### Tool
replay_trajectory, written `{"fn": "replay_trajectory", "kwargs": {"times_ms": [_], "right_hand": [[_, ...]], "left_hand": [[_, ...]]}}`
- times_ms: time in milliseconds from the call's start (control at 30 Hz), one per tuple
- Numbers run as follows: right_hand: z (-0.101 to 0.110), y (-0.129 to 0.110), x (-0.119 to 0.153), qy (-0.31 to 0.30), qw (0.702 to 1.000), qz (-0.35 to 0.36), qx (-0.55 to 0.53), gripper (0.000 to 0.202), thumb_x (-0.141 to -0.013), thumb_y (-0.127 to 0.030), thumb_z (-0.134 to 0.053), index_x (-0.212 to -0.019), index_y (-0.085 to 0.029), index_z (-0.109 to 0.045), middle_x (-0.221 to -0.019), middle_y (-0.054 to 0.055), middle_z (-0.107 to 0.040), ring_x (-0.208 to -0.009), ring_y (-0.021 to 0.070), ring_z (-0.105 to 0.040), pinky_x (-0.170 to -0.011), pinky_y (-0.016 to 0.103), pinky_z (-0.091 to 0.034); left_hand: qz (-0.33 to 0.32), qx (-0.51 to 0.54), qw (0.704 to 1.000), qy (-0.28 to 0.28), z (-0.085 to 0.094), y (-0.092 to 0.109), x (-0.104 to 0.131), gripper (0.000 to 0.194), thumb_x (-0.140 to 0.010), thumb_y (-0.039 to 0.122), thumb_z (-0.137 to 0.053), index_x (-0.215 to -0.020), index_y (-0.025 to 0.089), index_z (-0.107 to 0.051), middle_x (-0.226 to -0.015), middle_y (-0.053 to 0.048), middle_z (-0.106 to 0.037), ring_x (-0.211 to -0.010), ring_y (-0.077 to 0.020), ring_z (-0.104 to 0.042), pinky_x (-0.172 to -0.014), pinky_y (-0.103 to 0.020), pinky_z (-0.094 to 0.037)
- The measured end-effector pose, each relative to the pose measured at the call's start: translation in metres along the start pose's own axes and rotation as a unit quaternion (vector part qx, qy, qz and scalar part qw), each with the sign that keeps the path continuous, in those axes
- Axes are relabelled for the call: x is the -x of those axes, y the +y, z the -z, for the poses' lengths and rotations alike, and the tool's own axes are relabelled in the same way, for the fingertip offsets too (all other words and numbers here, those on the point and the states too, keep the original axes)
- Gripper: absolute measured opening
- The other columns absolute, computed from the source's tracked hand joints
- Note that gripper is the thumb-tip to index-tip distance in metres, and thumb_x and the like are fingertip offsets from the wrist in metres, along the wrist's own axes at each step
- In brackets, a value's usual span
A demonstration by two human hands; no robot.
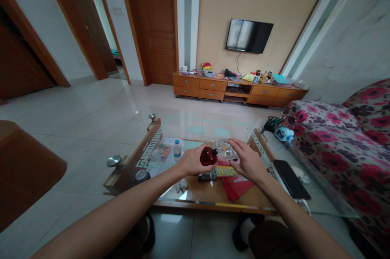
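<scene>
My left hand (191,160) is closed around a small dark red bottle (208,156), tipped sideways with its neck pointing right. My right hand (246,160) holds a small clear glass container (227,150) right at the bottle's mouth. Both hands hover above a glass-topped coffee table (319,206) with a patterned wooden frame. What is inside either vessel cannot be made out.
On the table's lower shelf lie a plastic water bottle (177,149), a box of coloured pieces (162,152) and red paper (236,186). A black phone (291,179) rests on the glass at right. A floral sofa (344,137) stands right, a TV cabinet (237,88) at the far wall.
</scene>
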State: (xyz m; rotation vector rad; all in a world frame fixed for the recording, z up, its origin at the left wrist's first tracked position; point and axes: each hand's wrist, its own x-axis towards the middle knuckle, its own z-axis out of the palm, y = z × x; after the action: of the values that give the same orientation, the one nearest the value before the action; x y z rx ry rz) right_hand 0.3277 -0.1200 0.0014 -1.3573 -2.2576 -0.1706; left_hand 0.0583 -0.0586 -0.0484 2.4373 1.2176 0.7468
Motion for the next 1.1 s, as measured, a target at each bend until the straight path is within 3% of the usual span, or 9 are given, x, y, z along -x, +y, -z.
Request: {"fn": "replay_trajectory", "kwargs": {"times_ms": [1100], "right_hand": [[0.0019, -0.0017, 0.0000, 0.005, 1.000, 0.003, 0.002, 0.079, -0.085, -0.019, -0.066, -0.159, -0.030, -0.040, -0.154, 0.011, -0.053, -0.138, 0.0331, -0.054, -0.109, 0.055, -0.056]], "left_hand": [[0.010, 0.007, 1.000, -0.014, 0.0006, -0.0007, -0.0003, 0.074, -0.074, 0.067, -0.077, -0.134, 0.027, -0.058, -0.111, -0.007, -0.077, -0.099, -0.0315, -0.076, -0.082, -0.040, -0.059]]}}
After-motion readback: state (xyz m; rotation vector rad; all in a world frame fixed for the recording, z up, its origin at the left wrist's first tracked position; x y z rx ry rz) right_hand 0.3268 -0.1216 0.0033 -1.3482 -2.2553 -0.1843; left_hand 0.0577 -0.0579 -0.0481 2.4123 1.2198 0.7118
